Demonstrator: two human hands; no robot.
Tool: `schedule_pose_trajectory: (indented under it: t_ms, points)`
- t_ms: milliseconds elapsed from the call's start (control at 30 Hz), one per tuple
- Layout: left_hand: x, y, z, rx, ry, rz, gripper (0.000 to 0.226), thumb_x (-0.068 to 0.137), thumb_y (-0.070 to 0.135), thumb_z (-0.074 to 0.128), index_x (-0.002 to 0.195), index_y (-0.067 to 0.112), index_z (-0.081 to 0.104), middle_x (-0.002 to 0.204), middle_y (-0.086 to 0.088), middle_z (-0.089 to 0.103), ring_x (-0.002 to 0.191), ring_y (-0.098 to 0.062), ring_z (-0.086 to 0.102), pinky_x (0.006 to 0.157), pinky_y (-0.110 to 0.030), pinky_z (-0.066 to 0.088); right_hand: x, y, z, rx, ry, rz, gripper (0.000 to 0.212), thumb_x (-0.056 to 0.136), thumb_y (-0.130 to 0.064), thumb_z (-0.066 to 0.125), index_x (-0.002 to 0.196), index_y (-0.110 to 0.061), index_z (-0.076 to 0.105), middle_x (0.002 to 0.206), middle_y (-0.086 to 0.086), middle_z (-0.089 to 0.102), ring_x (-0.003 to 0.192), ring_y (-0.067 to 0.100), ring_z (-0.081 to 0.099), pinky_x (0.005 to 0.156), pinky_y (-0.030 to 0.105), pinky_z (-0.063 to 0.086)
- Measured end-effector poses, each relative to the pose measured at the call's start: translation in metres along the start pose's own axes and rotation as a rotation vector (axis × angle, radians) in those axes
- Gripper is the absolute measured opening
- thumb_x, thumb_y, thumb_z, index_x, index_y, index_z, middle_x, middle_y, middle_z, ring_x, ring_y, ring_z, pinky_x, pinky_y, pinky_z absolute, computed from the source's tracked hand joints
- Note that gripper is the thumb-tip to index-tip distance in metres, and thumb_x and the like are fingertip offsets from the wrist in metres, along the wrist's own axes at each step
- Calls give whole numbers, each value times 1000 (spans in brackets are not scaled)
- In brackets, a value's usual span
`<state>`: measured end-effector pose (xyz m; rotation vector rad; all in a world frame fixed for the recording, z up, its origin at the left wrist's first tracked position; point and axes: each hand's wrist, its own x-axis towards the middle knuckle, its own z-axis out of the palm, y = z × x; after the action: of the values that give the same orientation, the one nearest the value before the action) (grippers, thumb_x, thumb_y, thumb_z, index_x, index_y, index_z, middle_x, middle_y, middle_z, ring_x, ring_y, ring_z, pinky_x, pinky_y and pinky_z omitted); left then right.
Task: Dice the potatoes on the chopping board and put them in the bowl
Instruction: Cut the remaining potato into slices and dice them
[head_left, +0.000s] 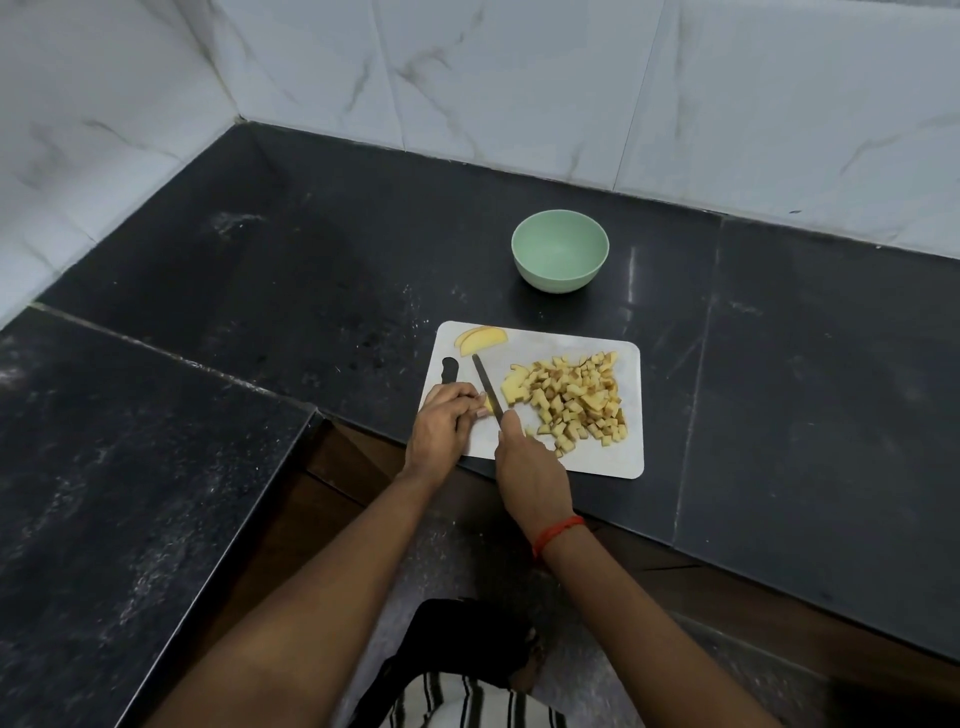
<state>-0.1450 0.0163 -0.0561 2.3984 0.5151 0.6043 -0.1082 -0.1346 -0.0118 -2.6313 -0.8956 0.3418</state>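
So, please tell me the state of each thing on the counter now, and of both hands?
chopping board, flat on the counter.
bowl, upright and empty, behind the board.
diced potato, heaped on the board's right part.
potato slices, uncut, at the board's far left corner.
knife, blade down on the board, gripped by the right hand.
left hand, holds a small potato piece beside the blade.
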Motion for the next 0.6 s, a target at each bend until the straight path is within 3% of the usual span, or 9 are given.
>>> schedule_pose_trajectory:
  t_ms: [100, 233, 433, 500, 600]
  points:
    - [-3, 3, 3, 11, 18, -18, 10, 92, 3, 69, 93, 6, 78, 106, -2, 68, 101, -15, 57, 88, -12, 42, -15, 5, 2, 7, -43, 20, 26, 106, -17, 33, 132, -18, 34, 91, 8, 68, 78, 31, 66, 59, 34, 36]
    - [-4, 5, 6, -11, 11, -60, 13, 96, 12, 67, 90, 6, 76, 107, 3, 59, 102, -14, 56, 85, -21, 50, -42, 17, 6, -43, -70, 10, 27, 107, -21, 30, 134, -18, 30, 99, 7, 64, 81, 31, 65, 61, 36, 37]
    - [-5, 7, 3, -74, 63, -77, 10, 91, 12, 75, 98, 6, 79, 102, 4, 63, 96, -10, 60, 86, -15, 50, -69, 35, 7, -122, 17, 10, 20, 98, -24, 55, 117, -21, 47, 73, 1, 64, 52, 27, 64, 43, 31, 30]
    - [-6, 7, 4, -110, 97, -120, 14, 87, 9, 79, 101, 7, 80, 100, 4, 67, 94, -6, 61, 88, -13, 50, -67, 36, 5, -44, 59, 46, 11, 105, -31, 41, 113, -24, 38, 79, 1, 64, 61, 28, 66, 47, 34, 39]
    - [-7, 6, 5, -118, 108, -147, 13, 86, 8, 79, 99, 9, 81, 99, 5, 70, 94, -7, 65, 89, -17, 53, -51, 26, 2, 56, 113, 57, 17, 108, -36, 30, 116, -23, 38, 82, 1, 65, 67, 29, 66, 55, 38, 44]
